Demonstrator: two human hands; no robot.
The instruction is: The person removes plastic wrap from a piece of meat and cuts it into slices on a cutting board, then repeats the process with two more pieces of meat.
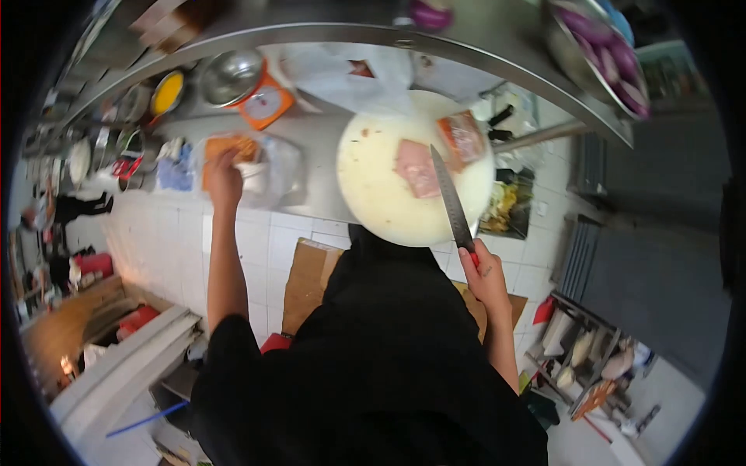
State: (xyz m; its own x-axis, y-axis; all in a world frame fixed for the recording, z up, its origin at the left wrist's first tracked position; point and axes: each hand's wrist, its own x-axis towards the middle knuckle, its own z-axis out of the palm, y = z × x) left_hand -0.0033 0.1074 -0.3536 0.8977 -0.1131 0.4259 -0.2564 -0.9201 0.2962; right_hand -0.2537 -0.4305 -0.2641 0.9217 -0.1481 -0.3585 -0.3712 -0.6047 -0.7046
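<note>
My right hand (487, 273) grips a long knife (451, 200) by its red handle, blade pointing over a round white cutting board (373, 186). A pink slab of meat (417, 168) lies on the board just left of the blade. A second piece (463, 137) sits at the board's far right edge. My left hand (223, 177) reaches out to the left, fingers closed on an orange item (231, 145) at a clear plastic bag (273, 169).
An orange kitchen scale (266, 105) and a steel bowl (230, 75) stand behind the bag. A yellow-filled bowl (167, 92) sits farther left. A steel shelf (497, 46) overhangs the counter, with purple onions in a bowl (602, 46). Cardboard (307, 283) lies on the tiled floor.
</note>
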